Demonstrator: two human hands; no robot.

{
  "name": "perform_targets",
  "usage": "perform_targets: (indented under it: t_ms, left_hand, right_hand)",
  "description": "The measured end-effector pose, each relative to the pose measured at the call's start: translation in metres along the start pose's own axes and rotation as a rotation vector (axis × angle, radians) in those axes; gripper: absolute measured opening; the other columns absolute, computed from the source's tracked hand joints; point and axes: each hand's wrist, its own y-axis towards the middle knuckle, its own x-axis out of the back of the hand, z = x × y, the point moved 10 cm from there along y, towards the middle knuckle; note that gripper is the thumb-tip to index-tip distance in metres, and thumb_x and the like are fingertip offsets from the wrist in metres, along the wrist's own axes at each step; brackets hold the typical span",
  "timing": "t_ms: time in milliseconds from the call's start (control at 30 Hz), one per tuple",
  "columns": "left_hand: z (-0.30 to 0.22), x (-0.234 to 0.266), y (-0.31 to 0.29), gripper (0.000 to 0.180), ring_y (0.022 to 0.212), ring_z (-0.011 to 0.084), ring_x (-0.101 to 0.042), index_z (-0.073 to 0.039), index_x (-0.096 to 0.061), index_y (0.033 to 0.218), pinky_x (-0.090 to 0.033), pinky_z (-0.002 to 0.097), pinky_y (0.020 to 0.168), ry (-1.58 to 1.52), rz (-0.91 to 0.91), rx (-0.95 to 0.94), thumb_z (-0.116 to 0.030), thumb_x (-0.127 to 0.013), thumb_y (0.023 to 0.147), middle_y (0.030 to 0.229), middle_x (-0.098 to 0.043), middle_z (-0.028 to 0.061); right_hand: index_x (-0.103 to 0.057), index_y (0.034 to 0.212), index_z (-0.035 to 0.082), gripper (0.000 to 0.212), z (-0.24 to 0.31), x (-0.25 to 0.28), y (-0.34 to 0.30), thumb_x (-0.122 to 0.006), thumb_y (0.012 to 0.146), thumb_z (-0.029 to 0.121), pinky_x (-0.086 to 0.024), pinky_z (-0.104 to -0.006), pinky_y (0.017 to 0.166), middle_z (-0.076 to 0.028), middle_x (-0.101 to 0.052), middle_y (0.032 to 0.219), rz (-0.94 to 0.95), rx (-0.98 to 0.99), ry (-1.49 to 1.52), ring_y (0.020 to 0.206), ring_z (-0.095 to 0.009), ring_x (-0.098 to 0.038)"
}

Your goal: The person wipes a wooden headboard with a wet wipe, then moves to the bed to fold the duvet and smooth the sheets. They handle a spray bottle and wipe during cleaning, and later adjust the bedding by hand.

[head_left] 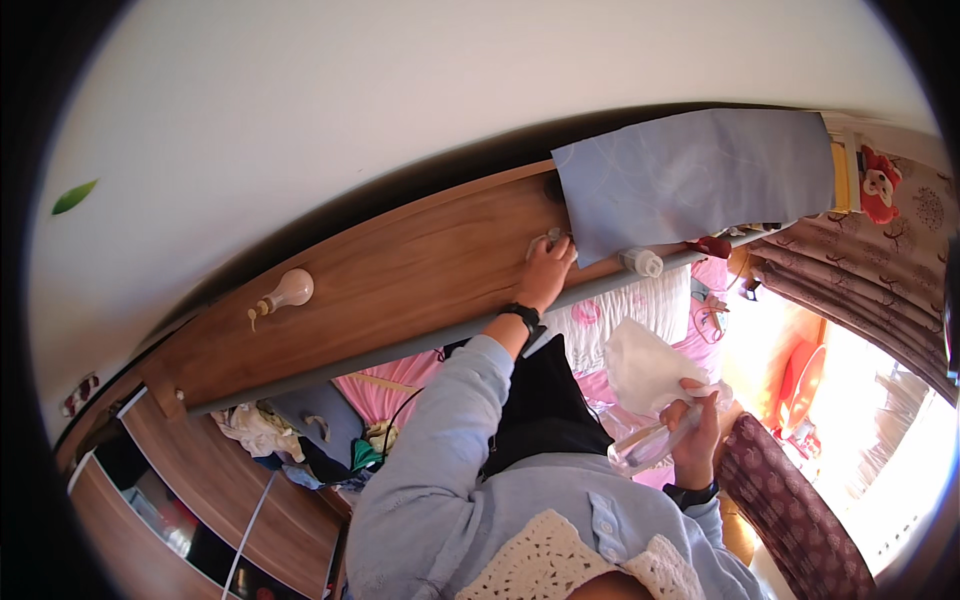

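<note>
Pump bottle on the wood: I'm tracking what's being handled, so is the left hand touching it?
Apart. The head view shows the left hand to the right of the pump bottle, with bare wood between them.

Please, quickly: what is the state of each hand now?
Left hand: at a small clear object on the wooden surface; grip cannot be told.
Right hand: closed, holding a white sheet and a larger clear object.

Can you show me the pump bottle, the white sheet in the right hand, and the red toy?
Pump bottle (294, 288): head view, on its rounded pale body.
White sheet (637, 368): head view, on its broad middle.
Red toy (881, 187): head view, around its middle.
</note>
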Motion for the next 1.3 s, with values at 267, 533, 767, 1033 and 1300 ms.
perform_targets:
  t_ms: [267, 533, 767, 1033, 1300]
  left_hand:
    - [-0.016, -0.031, -0.013, 0.030, 0.100, 0.0263, -0.052, -0.013, -0.061, 0.112, -0.048, 0.0342, 0.087, -0.113, 0.052, -0.068, -0.012, -0.054, 0.084, 0.119, -0.056, -0.0031]
    - [0.005, -0.013, -0.064, 0.021, 0.099, 0.0259, -0.056, -0.016, -0.064, 0.108, -0.048, 0.0347, 0.086, -0.385, 0.174, 0.020, -0.017, -0.056, 0.089, 0.110, -0.057, 0.0039]
    - [0.145, 0.085, -0.068, 0.032, 0.100, 0.0347, -0.053, -0.013, -0.060, 0.117, -0.047, 0.0414, 0.085, -0.038, -0.064, 0.356, -0.008, -0.054, 0.086, 0.112, -0.058, 0.0115]
    - [0.025, 0.015, -0.040, 0.038, 0.112, 0.0325, -0.048, -0.011, -0.060, 0.118, -0.043, 0.0422, 0.096, -0.105, 0.096, 0.018, -0.005, -0.053, 0.082, 0.129, -0.054, 0.0040]
    - [0.105, 0.078, -0.204, 0.029, 0.117, 0.0340, -0.048, -0.013, -0.066, 0.111, -0.037, 0.0458, 0.104, 0.000, -0.060, 0.376, -0.014, -0.055, 0.085, 0.129, -0.054, 0.0013]
  right_hand:
    - [-0.054, 0.119, 0.001, 0.056, -0.002, -0.015, 0.005, -0.027, 0.102, 0.047, -0.042, -0.0338, 0.070, -0.009, -0.052, 0.057, 0.059, -0.003, -0.007, 0.060, -0.019, -0.050]
    - [-0.055, 0.117, 0.002, 0.053, 0.004, -0.031, 0.006, -0.030, 0.102, 0.046, -0.043, -0.0314, 0.065, -0.007, -0.051, 0.057, 0.043, -0.003, -0.069, 0.055, -0.016, -0.048]
    - [-0.054, 0.117, 0.002, 0.054, 0.008, -0.035, 0.012, -0.033, 0.100, 0.049, -0.041, -0.0324, 0.064, -0.008, -0.052, 0.057, 0.106, 0.028, -0.052, 0.055, -0.017, -0.049]
    - [-0.054, 0.119, 0.002, 0.056, -0.007, -0.058, 0.016, -0.032, 0.100, 0.050, -0.041, -0.0317, 0.064, -0.007, -0.052, 0.057, 0.175, -0.020, -0.105, 0.055, -0.017, -0.049]
    - [-0.057, 0.117, 0.005, 0.054, -0.001, -0.085, 0.025, -0.030, 0.101, 0.049, -0.038, -0.0278, 0.061, -0.004, -0.047, 0.053, 0.227, 0.004, -0.202, 0.051, -0.013, -0.043]
